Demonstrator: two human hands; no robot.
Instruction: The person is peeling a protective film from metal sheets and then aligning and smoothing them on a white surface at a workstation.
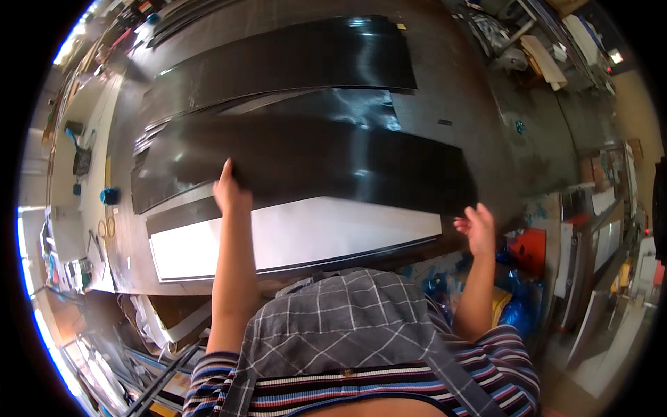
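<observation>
A long glossy black sheet (313,156) stretches across in front of me, its left part slightly smeared by motion. My left hand (233,194) grips its near edge, one finger lying on top and the rest hidden. Just off the sheet's near right corner is my right hand (477,229), fingers loosely bent and apart, with nothing visible between them. Under the near edge lies a long white panel (333,229) with a dark border. Behind, more black sheets (278,69) lie stacked and overlapping on the dark table (458,90).
At the left are a blue-topped round item (109,196), yellow-handled scissors (106,226) and a black brush-like tool (82,161). Blue plastic wrapping (517,299) and an orange-red piece (528,251) sit below the table's right corner. Shelving with panels (590,243) stands further right.
</observation>
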